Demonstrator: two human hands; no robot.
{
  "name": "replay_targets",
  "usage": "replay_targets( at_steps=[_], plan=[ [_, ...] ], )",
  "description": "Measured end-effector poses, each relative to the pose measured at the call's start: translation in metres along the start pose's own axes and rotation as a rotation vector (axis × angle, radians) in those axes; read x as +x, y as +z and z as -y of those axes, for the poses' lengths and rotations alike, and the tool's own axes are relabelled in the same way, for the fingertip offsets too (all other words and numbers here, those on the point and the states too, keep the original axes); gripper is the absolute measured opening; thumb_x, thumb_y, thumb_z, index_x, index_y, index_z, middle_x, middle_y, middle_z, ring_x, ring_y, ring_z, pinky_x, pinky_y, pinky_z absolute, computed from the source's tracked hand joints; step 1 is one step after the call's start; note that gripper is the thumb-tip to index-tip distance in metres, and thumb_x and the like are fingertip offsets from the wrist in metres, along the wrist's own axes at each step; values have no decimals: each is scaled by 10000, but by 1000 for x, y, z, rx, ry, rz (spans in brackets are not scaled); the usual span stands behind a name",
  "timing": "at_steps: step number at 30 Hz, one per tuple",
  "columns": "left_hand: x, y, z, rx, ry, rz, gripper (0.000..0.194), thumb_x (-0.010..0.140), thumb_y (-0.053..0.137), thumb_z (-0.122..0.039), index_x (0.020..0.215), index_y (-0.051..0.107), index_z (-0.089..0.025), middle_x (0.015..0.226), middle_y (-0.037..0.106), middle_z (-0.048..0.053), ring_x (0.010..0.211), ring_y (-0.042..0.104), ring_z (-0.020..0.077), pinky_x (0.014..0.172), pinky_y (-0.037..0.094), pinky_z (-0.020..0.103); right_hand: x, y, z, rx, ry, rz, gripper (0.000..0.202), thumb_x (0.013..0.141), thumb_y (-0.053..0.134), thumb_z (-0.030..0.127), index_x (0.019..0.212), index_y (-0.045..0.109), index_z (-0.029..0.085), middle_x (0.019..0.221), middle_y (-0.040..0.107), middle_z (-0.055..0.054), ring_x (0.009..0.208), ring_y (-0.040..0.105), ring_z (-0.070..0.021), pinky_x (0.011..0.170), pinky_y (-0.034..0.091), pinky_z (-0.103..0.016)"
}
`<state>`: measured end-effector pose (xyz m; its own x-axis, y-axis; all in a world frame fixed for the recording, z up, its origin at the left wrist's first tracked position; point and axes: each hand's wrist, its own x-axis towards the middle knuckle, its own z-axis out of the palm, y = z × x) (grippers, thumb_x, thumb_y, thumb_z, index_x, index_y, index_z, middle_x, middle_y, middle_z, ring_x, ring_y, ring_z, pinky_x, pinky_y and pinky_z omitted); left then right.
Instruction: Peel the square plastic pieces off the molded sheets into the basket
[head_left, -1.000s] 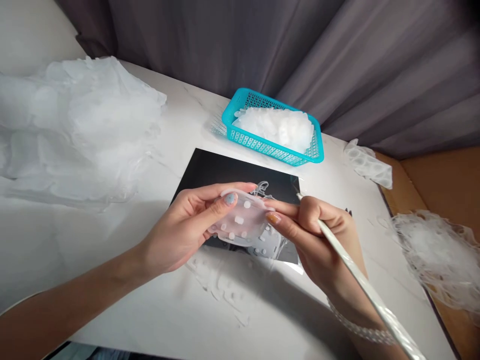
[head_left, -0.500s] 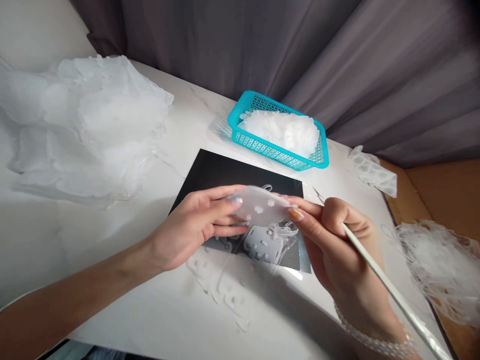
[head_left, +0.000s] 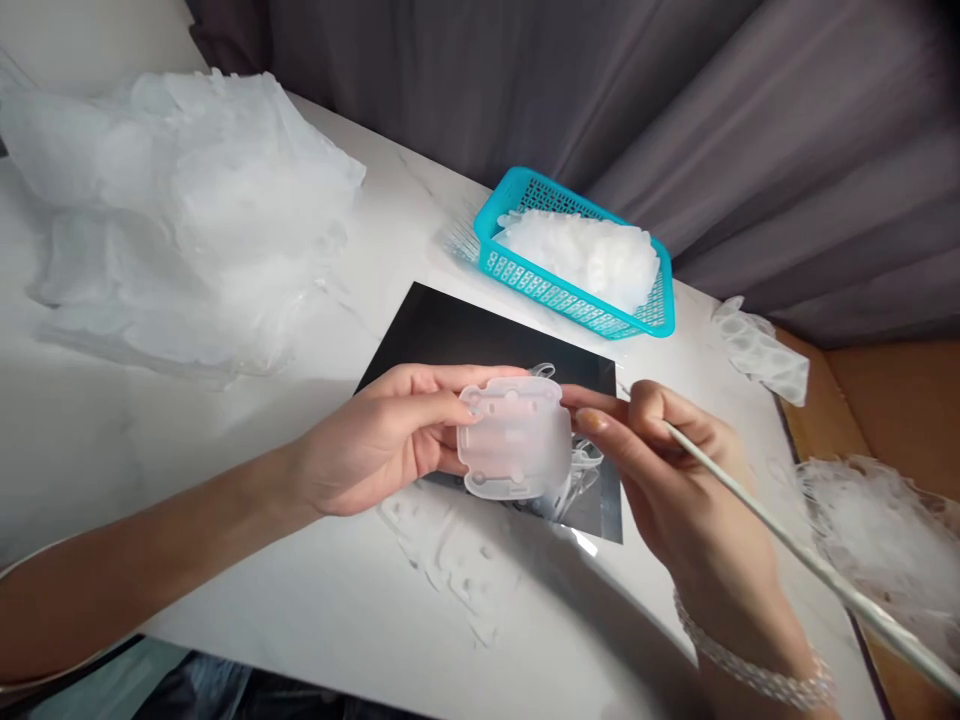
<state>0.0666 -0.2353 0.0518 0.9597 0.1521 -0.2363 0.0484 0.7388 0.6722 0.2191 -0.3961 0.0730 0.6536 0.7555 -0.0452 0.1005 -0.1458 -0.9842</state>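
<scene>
My left hand (head_left: 401, 430) grips a translucent, frosted silicone-like piece (head_left: 514, 440) by its left edge, thumb on top and fingers behind. The piece has rounded corners, edge notches and small holes, and its broad face is turned towards me. A long, thin white-handled tool (head_left: 787, 545) passes through the curled fingers of my right hand (head_left: 667, 460); its tip is mostly hidden. The right thumb and forefinger are at the piece's right edge, and I cannot tell whether they touch it. Below lies a black sheet (head_left: 450, 330) with thin clear scraps (head_left: 585, 465) on it.
A turquoise basket (head_left: 555, 290) heaped with whitish pieces stands behind the sheet. A big pile of translucent sheets (head_left: 187, 220) covers the left. At the right are a clear cut-out strip (head_left: 761, 350) and a stringy scrap heap (head_left: 877, 530) by cardboard. More clear scraps (head_left: 457, 570) lie in front.
The piece has been tilted from nearly edge-on to face me. My right fingers have loosened from its right edge, and the whole view has shifted slightly.
</scene>
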Motion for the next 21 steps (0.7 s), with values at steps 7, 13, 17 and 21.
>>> replay_targets(
  at_steps=[7,13,17,21],
  plan=[
    [-1,-1,0,-26,25,-9,357,869,625,-174,1221,685,-158,1196,715,127,1044,681,240,856,559,354,2,1,0,102,87,51,531,792,780,190,612,280,207,904,760,-29,684,636,-122,610,502,-228],
    [-1,-1,1,-8,21,-17,383,880,609,-181,1260,656,-151,1214,705,140,1080,679,274,888,556,405,3,5,-1,138,99,43,523,754,806,187,612,303,205,907,761,-39,666,659,-128,586,525,-226],
    [0,-2,5,42,16,-18,441,907,598,-230,1345,582,-187,1250,689,126,1125,664,275,945,542,442,6,10,-8,144,94,77,519,738,809,207,628,302,209,926,761,-49,633,646,-126,532,519,-229],
    [4,-10,7,249,79,-177,511,904,625,-348,1396,503,-284,1452,537,75,1284,552,273,1034,497,452,37,-12,-10,-61,-206,-207,496,767,771,267,626,298,218,897,751,-57,701,679,-167,576,543,-270]
  ],
)
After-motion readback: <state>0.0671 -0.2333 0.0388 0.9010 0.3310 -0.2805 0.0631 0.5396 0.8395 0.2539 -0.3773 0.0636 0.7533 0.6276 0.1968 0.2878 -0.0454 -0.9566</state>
